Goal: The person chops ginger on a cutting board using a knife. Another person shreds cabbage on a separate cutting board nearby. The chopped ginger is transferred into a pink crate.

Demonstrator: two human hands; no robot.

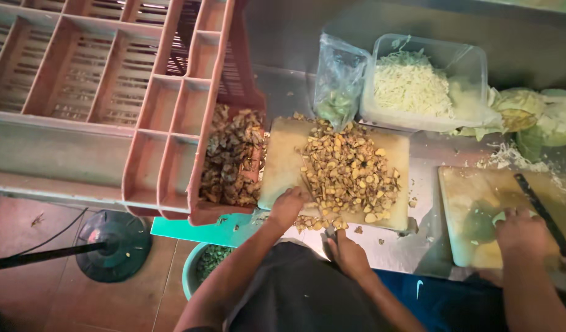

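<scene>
Hands at lower centre work a heap of chopped yellow pieces on a pale cutting board: left hand, fingers curled together, rests at the heap's edge; right hand is closed around a knife handle.

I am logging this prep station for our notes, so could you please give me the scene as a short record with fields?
Left hand: left hand rests on the near left edge of the cutting board
Right hand: right hand grips a knife handle at the near edge; the blade is mostly hidden
On board: chopped yellow-brown pieces
Left of board: pink crate holding brown pieces
Behind board: plastic bag, clear tub of shredded cabbage
Neighbour: another person's hand on a second board
</scene>
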